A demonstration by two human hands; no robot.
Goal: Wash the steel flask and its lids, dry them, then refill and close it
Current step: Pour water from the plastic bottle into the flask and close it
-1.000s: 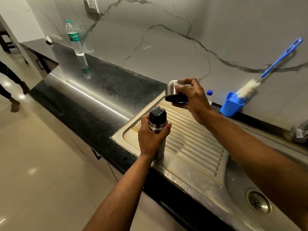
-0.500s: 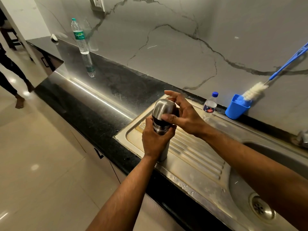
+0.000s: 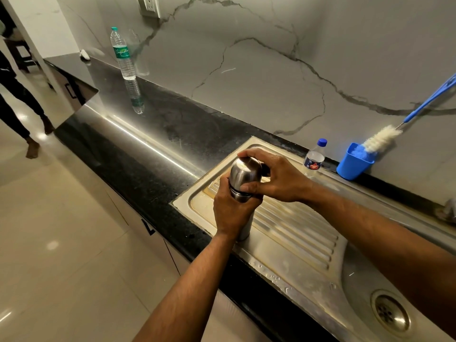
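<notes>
Black counter [image 3: 153, 134] (steel drainboard [image 3: 291, 233] inset)

A tall water bottle [image 3: 122, 53] stands at the black counter's [image 3: 158, 134] back edge by the wall. A small blue-capped bottle [image 3: 314, 157] and a blue cup [image 3: 354, 162] holding a bottle brush [image 3: 381, 138] stand along the sink's [image 3: 296, 245] back rim.

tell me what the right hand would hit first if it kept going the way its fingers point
Likely nothing new: the right hand already grips the steel cap. Past it looks like bare black counter, though depth is unclear.
</notes>
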